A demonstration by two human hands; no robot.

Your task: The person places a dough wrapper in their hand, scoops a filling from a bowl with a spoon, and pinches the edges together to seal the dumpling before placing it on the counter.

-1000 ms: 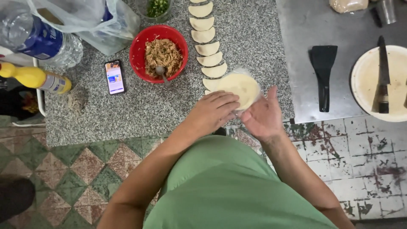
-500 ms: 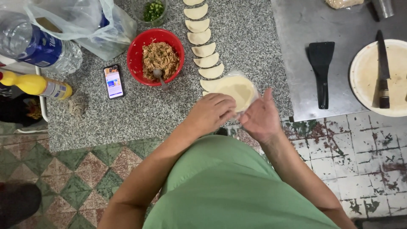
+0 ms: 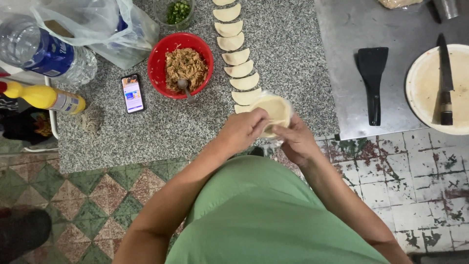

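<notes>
Above the near edge of the speckled grey granite table [image 3: 146,132], the left hand [image 3: 244,129] and right hand [image 3: 295,142] meet, each grip pinched on the pale round dough disc [image 3: 274,108] in its thin plastic wrap. Just beyond it a curved row of folded pale dough half-moons [image 3: 237,58] runs away from the person. Left of the row stands a red plastic bowl of shredded filling [image 3: 181,63] with a spoon, then a dark smartphone [image 3: 132,93]. Farther right, a black spatula [image 3: 372,78] lies on a metal sheet [image 3: 342,49].
</notes>
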